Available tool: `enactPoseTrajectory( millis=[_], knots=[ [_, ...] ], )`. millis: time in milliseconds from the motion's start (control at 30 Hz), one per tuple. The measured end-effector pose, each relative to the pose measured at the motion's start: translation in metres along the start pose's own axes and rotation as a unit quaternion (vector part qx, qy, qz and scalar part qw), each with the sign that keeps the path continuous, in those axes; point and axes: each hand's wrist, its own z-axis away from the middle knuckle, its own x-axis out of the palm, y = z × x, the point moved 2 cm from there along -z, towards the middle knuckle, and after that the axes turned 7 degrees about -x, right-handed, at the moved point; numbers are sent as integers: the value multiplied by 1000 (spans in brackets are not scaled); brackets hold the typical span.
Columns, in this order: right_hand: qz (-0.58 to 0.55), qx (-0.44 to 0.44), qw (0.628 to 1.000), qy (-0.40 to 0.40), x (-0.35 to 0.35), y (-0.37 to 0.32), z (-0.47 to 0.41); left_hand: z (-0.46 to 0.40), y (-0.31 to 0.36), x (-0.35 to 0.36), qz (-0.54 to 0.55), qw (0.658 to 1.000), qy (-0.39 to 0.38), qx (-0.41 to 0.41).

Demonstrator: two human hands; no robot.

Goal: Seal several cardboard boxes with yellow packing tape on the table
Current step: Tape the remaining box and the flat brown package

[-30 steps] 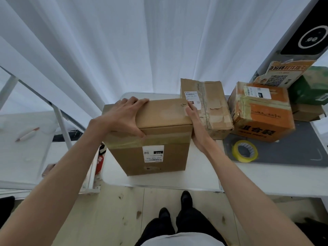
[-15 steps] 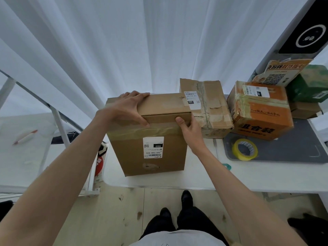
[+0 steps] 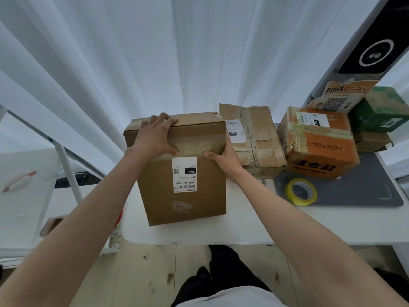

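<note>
Right hand [image 3: 223,157] lower on box [image 3: 159,196], table [image 3: 243,229], curtain [image 3: 177,52]

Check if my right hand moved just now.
Yes. The right hand slid down the tall box's right edge; its thumb now sits beside the white label.

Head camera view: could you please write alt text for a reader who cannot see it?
A person's left hand presses on top of a cardboard box on a white table, while the right hand clasps its taped upper right corner. A yellow tape roll lies nearby.
</note>
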Motion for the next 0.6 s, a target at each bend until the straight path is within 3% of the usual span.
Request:
enactPoseTrajectory(
  millis=[200, 600],
  knots=[
    [53, 24, 997, 44, 7, 11, -42, -48, -9, 21, 23, 999, 3, -36],
    [128, 106, 986, -35, 9, 53, -91, -162, -16, 96, -4, 992, -113, -60]
  ],
)
